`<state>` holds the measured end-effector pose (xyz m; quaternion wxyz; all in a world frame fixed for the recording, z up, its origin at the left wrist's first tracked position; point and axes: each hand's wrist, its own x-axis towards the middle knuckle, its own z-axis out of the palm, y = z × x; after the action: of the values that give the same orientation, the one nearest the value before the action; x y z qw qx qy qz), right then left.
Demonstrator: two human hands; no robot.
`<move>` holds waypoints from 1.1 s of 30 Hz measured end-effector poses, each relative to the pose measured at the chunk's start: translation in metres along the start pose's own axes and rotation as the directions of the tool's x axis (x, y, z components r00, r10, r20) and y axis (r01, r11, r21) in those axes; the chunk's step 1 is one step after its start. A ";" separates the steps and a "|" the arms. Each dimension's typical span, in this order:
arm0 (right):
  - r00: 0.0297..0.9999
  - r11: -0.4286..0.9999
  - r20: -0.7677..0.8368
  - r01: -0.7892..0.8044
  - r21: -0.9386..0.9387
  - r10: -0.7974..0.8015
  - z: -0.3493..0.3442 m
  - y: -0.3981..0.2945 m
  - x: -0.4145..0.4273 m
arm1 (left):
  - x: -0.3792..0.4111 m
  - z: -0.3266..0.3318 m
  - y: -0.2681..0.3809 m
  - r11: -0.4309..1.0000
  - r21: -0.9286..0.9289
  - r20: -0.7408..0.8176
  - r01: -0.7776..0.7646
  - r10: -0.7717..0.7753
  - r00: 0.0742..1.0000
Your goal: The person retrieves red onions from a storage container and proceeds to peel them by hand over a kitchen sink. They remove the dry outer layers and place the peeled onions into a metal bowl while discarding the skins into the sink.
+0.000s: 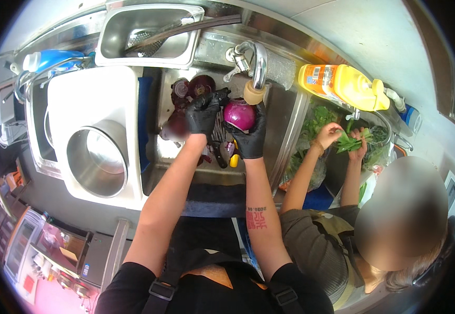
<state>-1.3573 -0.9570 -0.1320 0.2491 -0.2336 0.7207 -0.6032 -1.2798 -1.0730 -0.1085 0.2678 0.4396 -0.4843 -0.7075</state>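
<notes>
Under the faucet [255,66], my right hand [252,135] in a black glove holds a partly peeled red onion [240,114]. To its left is my left hand [204,112], also gloved in black, its fingers bent near the onion; whether they grip anything I cannot tell. More red onions [202,85] lie in the steel sink [164,151] beyond and left of my left hand. Below my hands, a black-handled tool [219,156], a yellow handle [234,160] and pieces of onion skin rest in the sink.
A white board [94,90] bearing a steel pot [97,161] stands left. Behind are a steel pan [113,35] with a skimmer and a yellow bottle [353,88]. At right, a co-worker's hands [357,143] hold leafy greens [347,144] over the neighbouring basin.
</notes>
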 end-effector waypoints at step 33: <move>0.974 0.974 0.010 0.224 -0.029 -0.224 0.002 -0.029 -0.029 | 0.052 -0.033 -0.045 0.862 0.499 0.131 0.089 -0.176 0.976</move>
<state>-1.3325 -0.9447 -0.1016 0.1782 -0.3191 0.6979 -0.6159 -1.2728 -1.1121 -0.1737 0.0552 0.4626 -0.6377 -0.6134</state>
